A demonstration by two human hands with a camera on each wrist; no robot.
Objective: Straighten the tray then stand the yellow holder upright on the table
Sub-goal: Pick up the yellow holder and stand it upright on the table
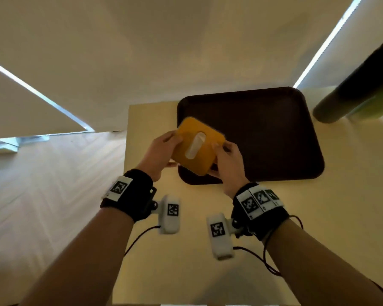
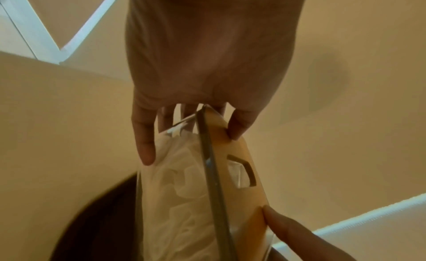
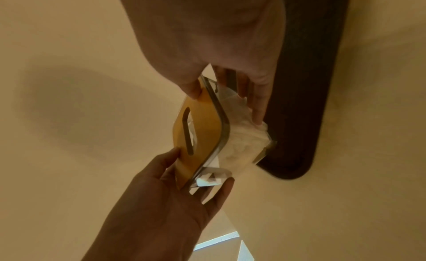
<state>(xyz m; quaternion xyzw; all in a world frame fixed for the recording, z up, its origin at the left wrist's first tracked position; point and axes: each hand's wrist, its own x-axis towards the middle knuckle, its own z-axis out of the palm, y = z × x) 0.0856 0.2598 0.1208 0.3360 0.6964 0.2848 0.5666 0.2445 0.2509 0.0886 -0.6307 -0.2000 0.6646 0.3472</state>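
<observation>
The yellow holder [image 1: 197, 145] is a flat box with a yellow slotted face and a clear body full of white tissue [image 2: 175, 192]. It is lifted above the near left corner of the dark brown tray [image 1: 263, 133], tilted, slot face up. My left hand [image 1: 161, 151] grips its left edge, thumb on the yellow face [image 2: 239, 163] and fingers on the clear side. My right hand [image 1: 226, 160] grips the right edge the same way, with the holder [image 3: 202, 135] seen edge-on between both hands.
The tray [image 3: 306, 82] lies on a cream table [image 1: 208, 272] near its far edge, with its long sides roughly square to the table. A dark and green object [image 1: 358, 89] stands at the far right. Wood floor [image 1: 53, 195] lies to the left.
</observation>
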